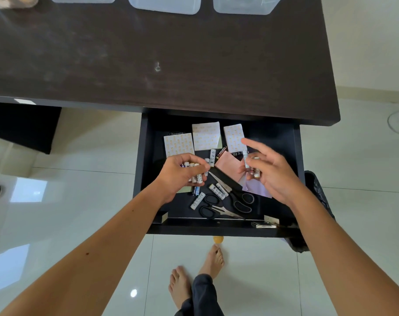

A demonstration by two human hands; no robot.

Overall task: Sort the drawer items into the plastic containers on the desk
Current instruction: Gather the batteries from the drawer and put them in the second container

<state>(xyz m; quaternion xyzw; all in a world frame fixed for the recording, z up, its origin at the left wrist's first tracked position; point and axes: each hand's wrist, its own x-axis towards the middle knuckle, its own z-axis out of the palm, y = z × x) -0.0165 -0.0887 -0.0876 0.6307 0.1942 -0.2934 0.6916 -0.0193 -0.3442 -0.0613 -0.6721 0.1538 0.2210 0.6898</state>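
Observation:
The black drawer [146,156] stands pulled out under the dark desk [171,65]. My left hand [178,176] is closed around several white batteries above the drawer's left half. My right hand [269,169] holds a few batteries in the palm, with the index finger stretched out over a patterned packet [233,135]. Loose batteries [219,190], two pairs of black scissors [230,206], more patterned packets [205,135] and pink paper [230,165] lie in the drawer. Clear plastic containers [164,5] line the desk's far edge.
A black bag [319,190] hangs right of the drawer. A small metal item [263,224] rests on the drawer's front rim. My bare feet [194,279] stand on the glossy white tiles below. A dark shape [23,126] sits under the desk at left.

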